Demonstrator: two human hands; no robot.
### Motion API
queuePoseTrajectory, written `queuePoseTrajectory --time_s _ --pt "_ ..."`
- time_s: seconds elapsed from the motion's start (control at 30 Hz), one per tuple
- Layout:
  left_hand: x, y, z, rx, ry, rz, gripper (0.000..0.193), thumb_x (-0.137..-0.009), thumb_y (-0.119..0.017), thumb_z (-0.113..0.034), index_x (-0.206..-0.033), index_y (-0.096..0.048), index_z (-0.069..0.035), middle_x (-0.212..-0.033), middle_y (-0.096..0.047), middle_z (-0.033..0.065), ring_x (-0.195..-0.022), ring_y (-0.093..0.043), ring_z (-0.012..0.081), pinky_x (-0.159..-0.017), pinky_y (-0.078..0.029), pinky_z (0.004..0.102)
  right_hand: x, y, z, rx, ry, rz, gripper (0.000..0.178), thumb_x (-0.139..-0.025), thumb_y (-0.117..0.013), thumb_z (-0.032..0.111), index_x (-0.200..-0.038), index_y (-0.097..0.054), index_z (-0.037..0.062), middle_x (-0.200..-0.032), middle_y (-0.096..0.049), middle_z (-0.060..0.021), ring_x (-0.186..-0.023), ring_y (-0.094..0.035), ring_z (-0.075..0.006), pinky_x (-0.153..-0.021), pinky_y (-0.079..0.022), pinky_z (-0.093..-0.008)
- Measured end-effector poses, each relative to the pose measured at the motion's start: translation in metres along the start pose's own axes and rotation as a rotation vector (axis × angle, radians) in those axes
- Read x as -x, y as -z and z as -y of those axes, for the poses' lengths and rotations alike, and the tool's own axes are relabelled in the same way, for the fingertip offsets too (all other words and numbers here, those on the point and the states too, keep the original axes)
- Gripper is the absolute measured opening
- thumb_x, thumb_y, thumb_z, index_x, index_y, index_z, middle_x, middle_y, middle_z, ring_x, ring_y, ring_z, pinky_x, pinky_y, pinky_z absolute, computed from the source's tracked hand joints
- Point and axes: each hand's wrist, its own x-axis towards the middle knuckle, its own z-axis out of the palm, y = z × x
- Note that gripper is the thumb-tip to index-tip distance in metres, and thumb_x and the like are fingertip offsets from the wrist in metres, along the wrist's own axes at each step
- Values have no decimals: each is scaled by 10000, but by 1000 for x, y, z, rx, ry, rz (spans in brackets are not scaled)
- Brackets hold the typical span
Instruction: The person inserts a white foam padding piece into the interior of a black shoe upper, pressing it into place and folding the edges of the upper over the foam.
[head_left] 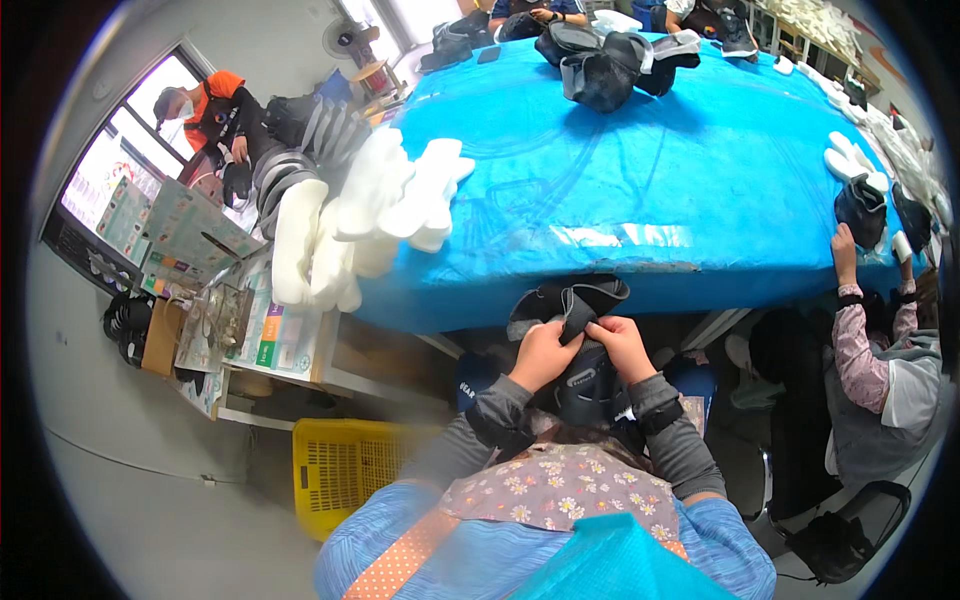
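Head view: both hands (543, 357) close together, nearly closed and clamped on the upper part of a black shoe (588, 385).

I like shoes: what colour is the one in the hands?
The shoe is mostly black, partly grey; head view.

Just ahead of my fingers (546, 348), the upper (594, 297) I grip rises before the desk (600, 205); past it, a wide bare stretch lets a hand through the middle; white forms (375, 190) crowd the left corner; dark uppers (603, 78) obstruct the far side; a co-worker's hand (845, 252) blocks the right edge.
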Motion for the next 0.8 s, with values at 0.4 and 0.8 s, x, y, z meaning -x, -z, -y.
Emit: queuePoseTrajectory --time_s 0.4,0.8 --pt "-8 -16 34 141 161 98 354 -884 -661 -360 -999 -713 -28 -872 -725 175 -815 -707 317 -701 -524 385 -27 16 -31 153 -200 52 193 -930 -673 185 -904 -727 3 -831 -685 25 -730 -553 -41 -680 -431 -236" --pt "1 2 7 -7 175 14 426 -844 -696 -449 -958 -721 -39 -827 -712 198 -821 -695 366 -711 -527 425 -24 7 38 49 -412 216 420 -919 -671 362 -1117 -666 -8 -1015 -671 -44 -906 -576 -123 -802 -446 -251"
